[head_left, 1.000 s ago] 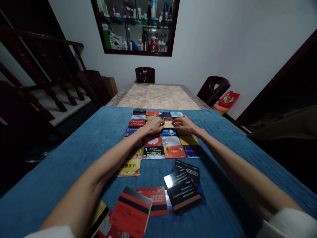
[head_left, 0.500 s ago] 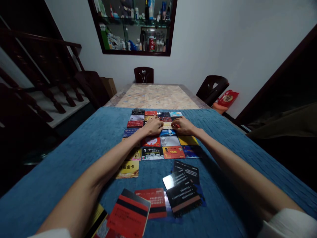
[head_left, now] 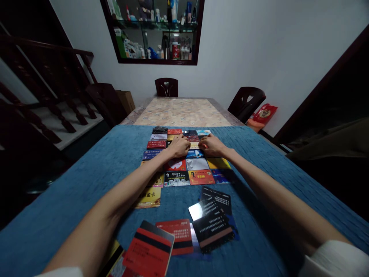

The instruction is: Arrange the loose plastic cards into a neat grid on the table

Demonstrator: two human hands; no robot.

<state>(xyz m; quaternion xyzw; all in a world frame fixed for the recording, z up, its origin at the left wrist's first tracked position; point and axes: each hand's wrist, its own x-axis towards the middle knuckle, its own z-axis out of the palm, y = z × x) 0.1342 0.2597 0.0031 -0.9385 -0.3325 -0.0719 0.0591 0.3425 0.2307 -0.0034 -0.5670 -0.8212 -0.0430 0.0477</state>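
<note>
Pinching a flat pale card (head_left: 195, 145) at the grid's far end, left hand (head_left: 179, 146) and right hand (head_left: 211, 145) grip its short edges, glossy rectangles on ribbed blue table cloth (head_left: 86, 184), bare cloth both sides.

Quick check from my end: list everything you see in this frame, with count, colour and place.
Grid of cards: about twenty, mixed colours, face up in rows, table centre.
Pale yellow card: one, far part of the grid, between both hands' fingertips.
Loose cards: several, black and red, overlapping, near edge.
Blue cloth: one, covers the near table.
Patterned tabletop: one, beige, beyond the cloth.
Chairs: at least two, dark, far end and right.
Wall cabinet: one, dark frame, bottles inside.
Staircase railing: dark wood, left.
Left hand: on the grid, touching the yellow card.
Right hand: opposite, same card.
</note>
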